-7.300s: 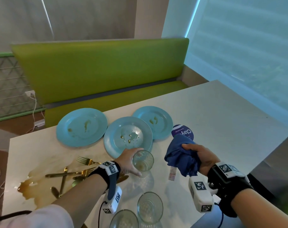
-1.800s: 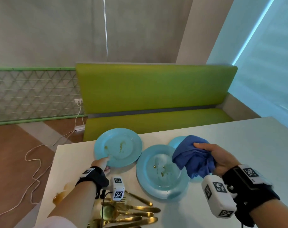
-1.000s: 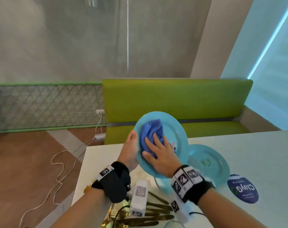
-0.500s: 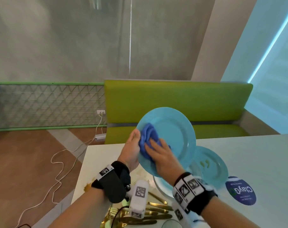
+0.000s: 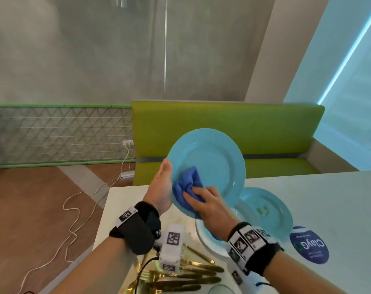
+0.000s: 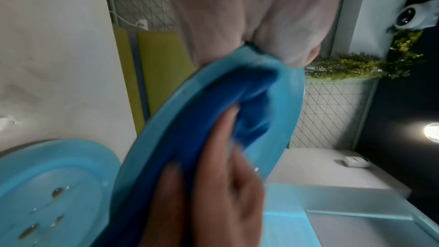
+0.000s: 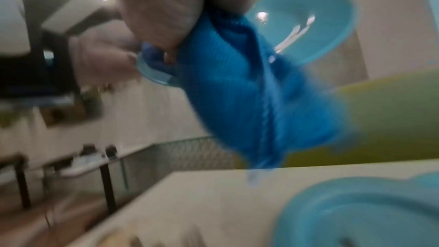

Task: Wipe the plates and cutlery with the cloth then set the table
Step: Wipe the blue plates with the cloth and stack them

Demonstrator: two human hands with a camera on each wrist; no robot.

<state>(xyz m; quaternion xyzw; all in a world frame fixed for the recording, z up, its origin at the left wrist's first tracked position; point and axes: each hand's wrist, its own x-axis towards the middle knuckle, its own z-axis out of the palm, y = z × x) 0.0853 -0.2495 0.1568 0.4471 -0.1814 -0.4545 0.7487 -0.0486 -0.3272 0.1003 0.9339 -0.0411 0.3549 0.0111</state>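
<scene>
A light blue plate (image 5: 214, 164) is held up on edge above the table, its face toward me. My left hand (image 5: 162, 187) grips its left rim, thumb on the front. My right hand (image 5: 205, 201) holds a bunched blue cloth (image 5: 187, 185) against the plate's lower left part. The left wrist view shows the cloth (image 6: 228, 100) inside the plate's rim (image 6: 282, 119). The right wrist view is blurred; the cloth (image 7: 249, 91) hangs below the plate (image 7: 308, 25). Two more blue plates lie on the table, one smeared (image 5: 269, 211), one partly hidden (image 5: 208, 238) behind my right wrist.
Gold cutlery (image 5: 186, 274) lies in a heap near the table's front edge, by a brownish spill. A round purple sticker (image 5: 309, 245) is on the white table (image 5: 329, 198) at the right. A green bench (image 5: 233, 128) stands behind it. A glass rim (image 5: 220, 289) shows at the bottom.
My left hand lifted the plate off the table and tilted it up. Over the last second my right hand slid the cloth from the plate's upper left down to its lower left.
</scene>
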